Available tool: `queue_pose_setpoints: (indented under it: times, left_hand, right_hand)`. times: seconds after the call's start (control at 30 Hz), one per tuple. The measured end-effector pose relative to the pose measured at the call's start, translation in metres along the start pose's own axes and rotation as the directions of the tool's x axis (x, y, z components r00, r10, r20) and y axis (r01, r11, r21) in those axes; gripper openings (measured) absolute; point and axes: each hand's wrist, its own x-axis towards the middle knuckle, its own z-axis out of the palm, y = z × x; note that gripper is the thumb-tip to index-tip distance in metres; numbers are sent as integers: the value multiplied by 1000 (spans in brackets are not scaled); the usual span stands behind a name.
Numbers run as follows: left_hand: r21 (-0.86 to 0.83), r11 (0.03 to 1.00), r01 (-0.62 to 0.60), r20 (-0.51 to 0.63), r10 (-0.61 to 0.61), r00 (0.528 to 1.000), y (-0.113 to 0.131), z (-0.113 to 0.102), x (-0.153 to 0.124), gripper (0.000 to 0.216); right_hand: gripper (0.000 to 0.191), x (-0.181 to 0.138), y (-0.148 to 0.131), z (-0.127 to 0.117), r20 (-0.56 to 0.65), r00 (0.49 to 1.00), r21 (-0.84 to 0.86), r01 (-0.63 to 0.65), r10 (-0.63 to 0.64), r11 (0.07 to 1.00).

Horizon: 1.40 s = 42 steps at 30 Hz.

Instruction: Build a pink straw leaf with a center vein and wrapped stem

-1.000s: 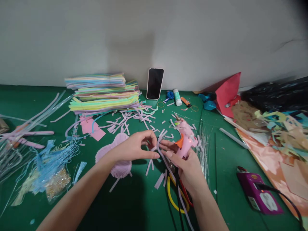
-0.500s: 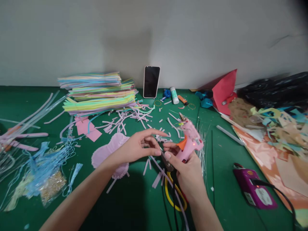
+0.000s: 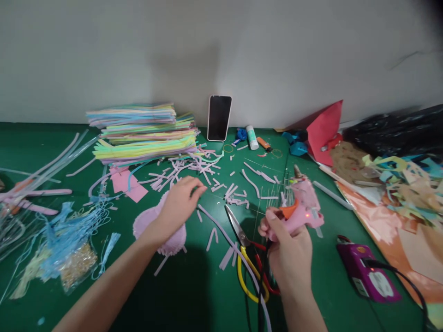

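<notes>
My right hand (image 3: 289,246) is closed round the grip of a pink hot glue gun (image 3: 303,208) with an orange trigger. It holds the gun up over the green table (image 3: 194,295), nozzle pointing away. My left hand (image 3: 180,203) hovers over a pink scalloped heart-shaped piece (image 3: 147,222). Its fingers are curled down and slightly blurred, and what they pinch is hidden. A long lilac strip (image 3: 221,233) runs from near my left fingertips toward the front edge. Scissors (image 3: 242,240) with yellow and red handles lie open between my hands.
Short lilac cuttings (image 3: 194,173) litter the middle. A stack of pastel strips (image 3: 145,133) sits at the back left, and a phone (image 3: 219,117) leans on the wall. A purple power plug (image 3: 367,274) with its cable, red paper (image 3: 325,124) and paper scraps (image 3: 398,184) lie right.
My hands have come apart. My right hand moved right with the glue gun. My left hand drew back left over the pink heart piece, and the lilac strip now lies on the table.
</notes>
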Motion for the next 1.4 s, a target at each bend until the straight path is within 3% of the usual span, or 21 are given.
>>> queue_pose_setpoints:
  times: [0.03, 0.1, 0.17, 0.27, 0.47, 0.53, 0.6, 0.7, 0.83, 0.93, 1.0, 1.07, 1.13, 1.23, 1.4]
  left_hand:
    - [120, 993, 22, -49, -16, 999, -6, -7, -3, 26]
    - [341, 935, 95, -32, -89, 996, -19, -20, -12, 34]
    - [470, 864, 179, 55, -231, 971, -30, -29, -23, 63]
    - [497, 836, 232, 101, -321, 942, -38, -32, -34, 82]
    - [413, 823, 391, 54, -450, 891, -27, -28, -40, 98]
    - [410, 812, 415, 58, -477, 877, -24, -31, -41, 98]
    - [395, 814, 426, 84, -494, 866, -24, -35, -44, 81]
    - [305, 854, 420, 189, -487, 853, -27, -43, -47, 45]
    - [-19, 898, 439, 310, -412, 857, -26, -54, -53, 34]
    - [-339, 798, 498, 459, -322, 828, -20, -58, -57, 34]
    - [-447, 710, 544, 530, -279, 800, -15, -58, -60, 36]
    - [-508, 666, 546, 544, -243, 803, -11, -57, -61, 35]
    - [-558, 653, 512, 531, -193, 825, -9, -56, -61, 30]
    - [-570, 656, 495, 541, -154, 827, -7, -56, -61, 26]
    - [-531, 660, 531, 632, -109, 767, -2, -58, -54, 30]
  right_hand:
    - [27, -1, 2, -1, 7, 1000, -47, -8, 8, 999]
    - [31, -3, 7, 0, 32, 999, -173, -18, 24, 985]
    - [37, -5, 11, 2, 67, 996, -291, -41, 63, 956]
    - [43, -7, 13, 9, 95, 988, -367, -80, 123, 927]
    - [46, -8, 11, 22, 69, 988, -443, -95, 139, 892]
    - [47, -10, 9, 27, 78, 984, -454, -107, 159, 885]
    - [46, -12, 9, 30, 99, 978, -443, -119, 181, 889]
    - [45, -15, 12, 32, 131, 972, -436, -120, 195, 892]
    - [46, -13, 12, 26, 166, 975, -560, -32, 150, 828]
    - [45, -6, -1, 20, 161, 987, -710, 108, 11, 695]
    - [43, -1, -13, 18, 188, 977, -802, 212, -100, 558]
    - [41, 3, -24, 17, 258, 953, -845, 301, -156, 441]
    - [39, 6, -32, 16, 326, 935, -850, 354, -137, 390]
    - [34, 7, -39, 11, 369, 929, -859, 351, -24, 374]
    - [30, 10, -44, 6, 441, 895, -842, 390, 59, 372]
